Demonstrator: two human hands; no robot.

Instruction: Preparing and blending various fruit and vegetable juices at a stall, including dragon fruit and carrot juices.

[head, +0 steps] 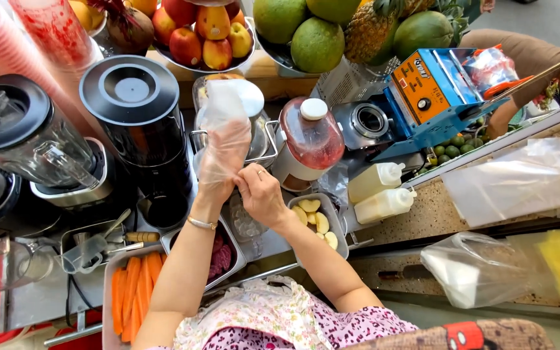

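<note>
- My left hand (223, 152) is raised over the table (435, 210), inside a thin clear plastic glove (228, 110); its fingers point up, close together, loose in the film.
- My right hand (260, 194) sits just beside the left wrist, fingers pressed together and pinching the glove's cuff.
- The glove covers the left hand down to the wrist, with its empty tips standing above the fingers.
- A bracelet (202, 223) circles my left forearm below the cuff.
- Right of my right hand I see a tray of pale fruit slices (315, 220).
- Under my left arm lie a tray of carrot sticks (134, 288) and a tray of dark red slices (221, 256).
- To the left stand two blenders (137, 123), one clear, one dark.
- Behind my hands is a juicer with red liquid (309, 139); two squeeze bottles (377, 194) lie to its right.
- Another person (526, 61) bends at the far right.
</note>
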